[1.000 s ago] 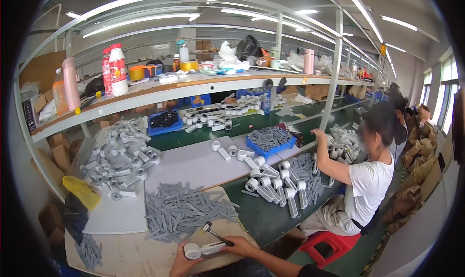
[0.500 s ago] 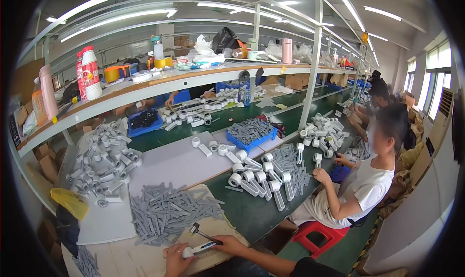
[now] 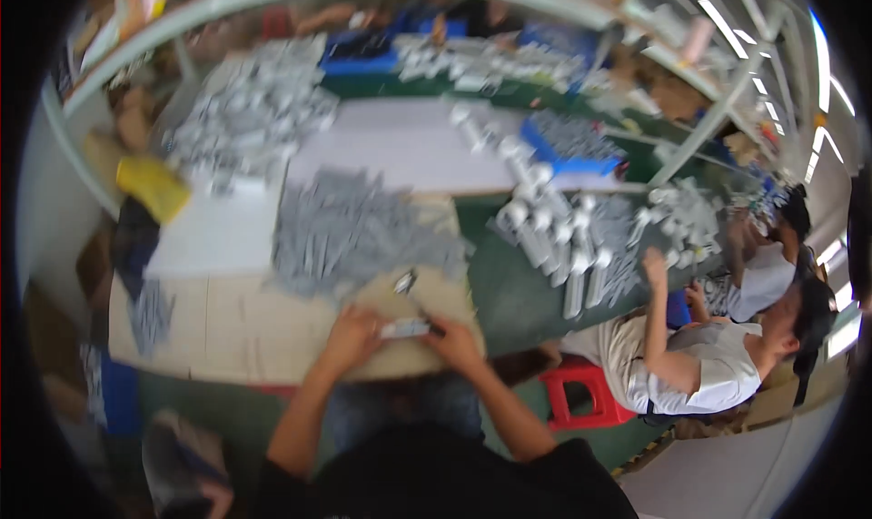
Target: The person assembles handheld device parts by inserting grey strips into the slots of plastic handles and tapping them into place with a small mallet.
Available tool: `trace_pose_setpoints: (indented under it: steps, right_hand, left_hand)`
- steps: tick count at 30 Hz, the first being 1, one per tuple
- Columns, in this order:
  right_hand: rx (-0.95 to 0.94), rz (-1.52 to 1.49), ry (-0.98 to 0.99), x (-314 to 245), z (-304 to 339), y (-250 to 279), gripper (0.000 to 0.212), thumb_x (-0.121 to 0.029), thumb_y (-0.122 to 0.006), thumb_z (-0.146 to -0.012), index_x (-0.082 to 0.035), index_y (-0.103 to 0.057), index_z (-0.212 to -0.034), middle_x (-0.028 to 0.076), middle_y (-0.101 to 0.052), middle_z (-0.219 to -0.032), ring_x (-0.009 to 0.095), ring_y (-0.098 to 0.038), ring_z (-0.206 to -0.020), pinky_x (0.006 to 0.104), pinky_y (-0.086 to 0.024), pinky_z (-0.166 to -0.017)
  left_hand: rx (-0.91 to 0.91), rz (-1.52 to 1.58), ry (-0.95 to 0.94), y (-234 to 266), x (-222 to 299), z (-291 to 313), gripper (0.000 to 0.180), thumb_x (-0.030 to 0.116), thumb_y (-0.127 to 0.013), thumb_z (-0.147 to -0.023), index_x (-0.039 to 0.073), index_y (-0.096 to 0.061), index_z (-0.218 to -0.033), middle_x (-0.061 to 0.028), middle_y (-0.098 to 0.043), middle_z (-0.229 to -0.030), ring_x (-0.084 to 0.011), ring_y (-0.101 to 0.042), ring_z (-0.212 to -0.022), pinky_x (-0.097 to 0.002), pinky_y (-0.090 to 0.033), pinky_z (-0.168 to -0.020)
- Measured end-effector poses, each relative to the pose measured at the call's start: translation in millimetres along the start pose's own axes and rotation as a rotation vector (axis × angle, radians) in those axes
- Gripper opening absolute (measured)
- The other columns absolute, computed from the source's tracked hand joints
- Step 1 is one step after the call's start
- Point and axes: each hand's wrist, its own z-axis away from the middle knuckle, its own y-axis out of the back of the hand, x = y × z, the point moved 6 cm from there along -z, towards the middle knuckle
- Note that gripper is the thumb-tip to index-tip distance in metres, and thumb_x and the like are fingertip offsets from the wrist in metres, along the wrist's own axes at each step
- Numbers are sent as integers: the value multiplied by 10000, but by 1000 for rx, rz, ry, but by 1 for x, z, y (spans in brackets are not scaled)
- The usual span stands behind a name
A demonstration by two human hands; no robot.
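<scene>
At the near edge of the work board, my left hand (image 3: 354, 339) closes round one end of a white plastic part (image 3: 404, 328) with a long arm. My right hand (image 3: 457, 345) grips a small hammer by its dark handle, and the hammer head (image 3: 405, 282) points away from me above the part. The right fingers are also close to the part's other end; blur hides whether they touch it. Just beyond my hands lies a heap of grey plastic strips (image 3: 345, 233). The whole view is smeared by motion.
White parts (image 3: 254, 110) are piled at the far left, with more (image 3: 554, 233) on the green bench to the right. A blue tray (image 3: 581, 165) holds grey strips. A co-worker (image 3: 699, 355) sits at right on a red stool (image 3: 586, 392). A yellow bag (image 3: 153, 187) hangs at left.
My view has tipped downward, so the bench sits higher in the picture and my lap shows. Both hands keep their hold on the white part and the hammer.
</scene>
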Motion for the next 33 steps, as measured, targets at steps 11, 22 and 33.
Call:
trace_pose_setpoints:
  steps: [11, 22, 33]
  right_hand:
    - [14, -256, -72, -9, 8, -15, 378, -123, -823, -852, -48, -721, -1209, 33, -761, -914, 70, -635, -788, 260, -530, -720]
    - [392, -461, -352, 47, 12, 73, 266, -245, -653, -1013, -48, -696, -1187, 5, -588, -602, 71, -466, -415, 272, -349, -385]
    - [395, -489, -380, 73, 21, 65, 192, -238, -655, -1013, -50, -691, -996, 6, -537, -551, 95, -469, -387, 291, -340, -361]
  left_hand:
    - [148, 53, 67, 12, 14, 17, 320, 185, -775, -815, 174, -764, -1134, -8, -747, -1010, -221, -624, -1047, -387, -413, -975]
    - [256, 29, 190, 25, 15, -38, 366, 322, -821, -804, 89, -760, -1079, -107, -737, -1030, -298, -639, -1044, -441, -472, -957]
    - [-7, -219, -54, -101, 2, -143, 227, 162, -613, -919, 70, -704, -1105, -139, -664, -996, -332, -663, -994, -440, -562, -850]
